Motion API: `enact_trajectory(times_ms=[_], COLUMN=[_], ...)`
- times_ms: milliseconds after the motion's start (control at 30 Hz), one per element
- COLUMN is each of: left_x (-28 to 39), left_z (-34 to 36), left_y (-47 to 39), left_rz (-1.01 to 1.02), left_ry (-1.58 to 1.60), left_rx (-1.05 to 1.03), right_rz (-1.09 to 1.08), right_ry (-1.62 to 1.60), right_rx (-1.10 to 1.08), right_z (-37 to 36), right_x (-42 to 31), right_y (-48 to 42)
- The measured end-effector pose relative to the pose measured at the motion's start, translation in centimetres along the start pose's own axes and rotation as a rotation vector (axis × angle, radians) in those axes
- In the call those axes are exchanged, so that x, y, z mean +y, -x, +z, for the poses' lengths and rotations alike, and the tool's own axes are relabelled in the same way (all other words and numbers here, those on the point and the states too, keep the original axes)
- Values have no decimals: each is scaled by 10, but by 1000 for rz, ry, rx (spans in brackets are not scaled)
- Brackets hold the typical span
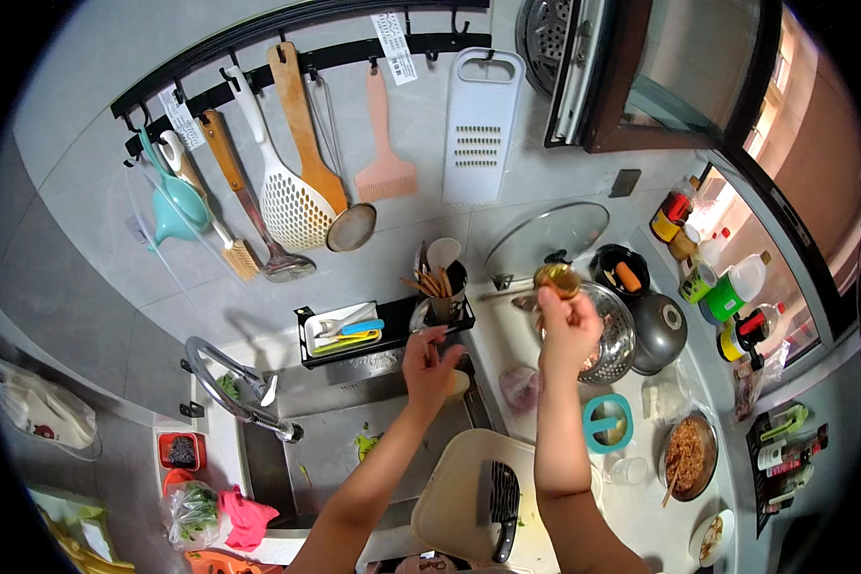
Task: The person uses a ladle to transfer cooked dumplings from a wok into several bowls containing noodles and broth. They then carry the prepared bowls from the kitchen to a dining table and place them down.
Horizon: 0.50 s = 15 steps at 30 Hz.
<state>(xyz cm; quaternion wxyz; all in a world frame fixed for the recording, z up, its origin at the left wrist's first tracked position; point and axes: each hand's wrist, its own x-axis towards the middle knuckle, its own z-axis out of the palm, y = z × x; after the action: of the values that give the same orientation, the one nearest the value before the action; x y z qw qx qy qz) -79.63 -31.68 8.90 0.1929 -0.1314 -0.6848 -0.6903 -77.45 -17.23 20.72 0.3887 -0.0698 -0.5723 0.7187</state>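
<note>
My right hand [572,333] is raised over the counter. It grips a small shiny amber-gold object [558,278], perhaps a jar or lid; its exact kind is unclear. Behind that hand, partly covered by it, sits a perforated steel colander [617,337]. My left hand [428,373] is over the far right corner of the steel sink [344,459], fingers apart, with nothing clearly held. Just beyond it stands a utensil holder [446,305] with wooden chopsticks [434,282]. Below my hands lies a cream cutting board [448,495] bearing a black patterned kitchen knife [504,502].
A gooseneck faucet [215,398] arches over the sink's left side. At right are a teal-rimmed container [607,423], a dark bowl [658,333] and a pan of reddish-brown food [687,452]. A glass lid [545,233] leans on the wall; bottles [735,287] line the windowsill.
</note>
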Motion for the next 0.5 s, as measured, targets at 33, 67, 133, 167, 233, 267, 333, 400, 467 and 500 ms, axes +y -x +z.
enact_trajectory(times_ms=[33, 67, 133, 167, 233, 267, 333, 400, 467, 500], left_x=[13, 14, 12, 4, 3, 5, 9, 12, 11, 13], left_z=[5, 8, 14, 14, 12, 11, 8, 4, 7, 13], left_y=[3, 9, 22, 30, 44, 55, 72, 92, 118, 132], left_rz=[16, 1, -22, 15, 96, 61, -5, -74, -188, -243], left_ry=[-58, -156, -348, -380, -435, -439, -382, -352, -300, -269], left_rx=[-62, -109, -206, -233, -299, -328, -461, -615, -852, -974], right_rz=[54, 93, 198, 266, 333, 373, 444, 442, 420, 390], right_ry=[-63, -102, -168, -194, -236, -250, -237, -198, -132, -67], right_rx=[26, 34, 76, 110, 173, 200, 239, 298, 349, 442], right_z=[-1, -8, -19, -23, -39, -49, -70, -90, -121, -134], right_x=[-5, 0, 11, 15, 22, 21, 22, 23, 26, 24], right_y=[15, 27, 46, 55, 68, 73, 88, 107, 131, 142])
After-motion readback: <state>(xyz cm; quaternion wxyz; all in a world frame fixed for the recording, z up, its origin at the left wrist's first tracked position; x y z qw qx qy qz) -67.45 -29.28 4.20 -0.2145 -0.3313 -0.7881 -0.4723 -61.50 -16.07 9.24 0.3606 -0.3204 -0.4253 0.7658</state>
